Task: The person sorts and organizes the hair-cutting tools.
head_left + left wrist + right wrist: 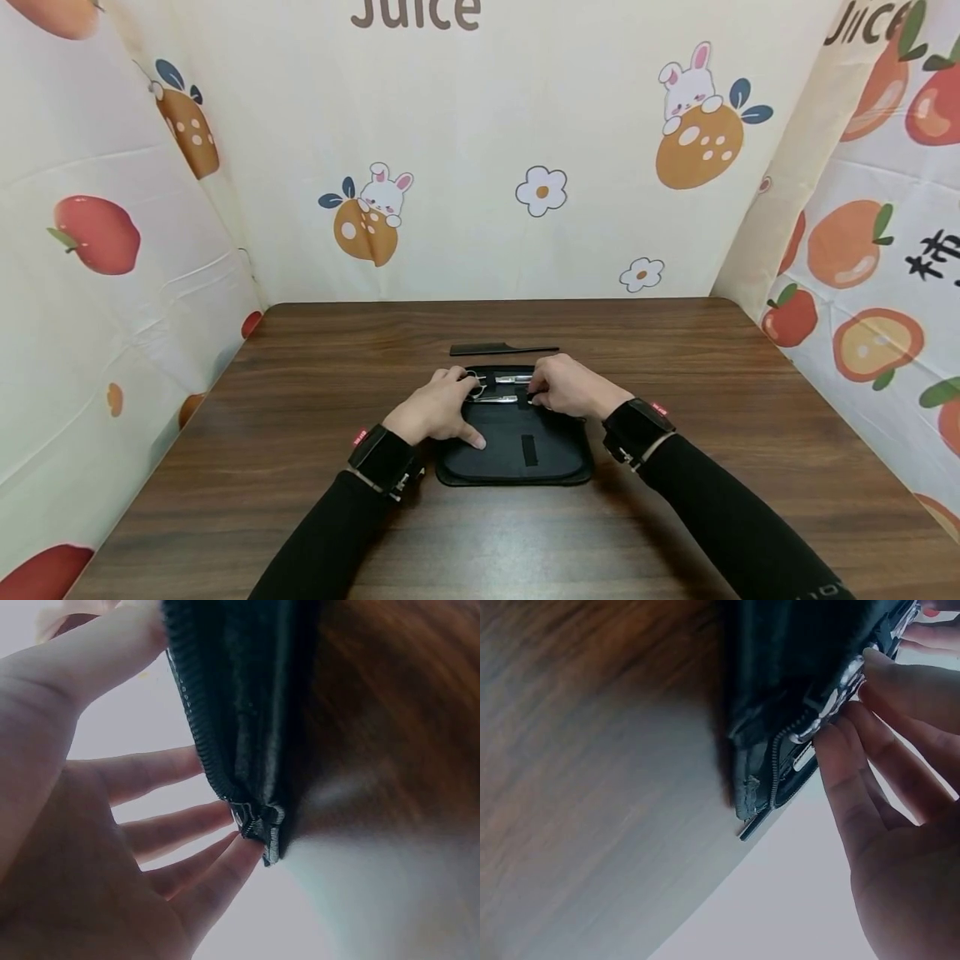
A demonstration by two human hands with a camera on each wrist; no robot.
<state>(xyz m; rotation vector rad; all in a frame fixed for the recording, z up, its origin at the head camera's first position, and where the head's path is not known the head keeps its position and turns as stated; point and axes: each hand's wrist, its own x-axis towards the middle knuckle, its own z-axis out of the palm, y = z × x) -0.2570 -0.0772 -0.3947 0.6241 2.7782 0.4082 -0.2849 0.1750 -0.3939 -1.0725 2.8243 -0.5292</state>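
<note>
Nearest the person, two black sleeves (322, 533) ran over the desk (495, 550) to the hands. Between the hands lay the black case (491, 462), opened out, probably so that its inside could be reached from both sides. The hands were apart. The left hand (438, 408) was loosely spread, thumb on the inner panel, fingers against the zip edge (196, 720), as if steadying the case. The right hand (568, 387) had bent fingers and seemed to pinch a shiny metal piece (851, 671); which piece could not be told. Between the fingertips of both hands lay metal tools (501, 399), ring handles toward the left hand, with a dark band that probably secured them. Just beyond the hands lay a black comb (480, 349), apart from the case, perhaps leaving working room. Farther off, printed cloth (465, 108) hung behind the desk.
</note>
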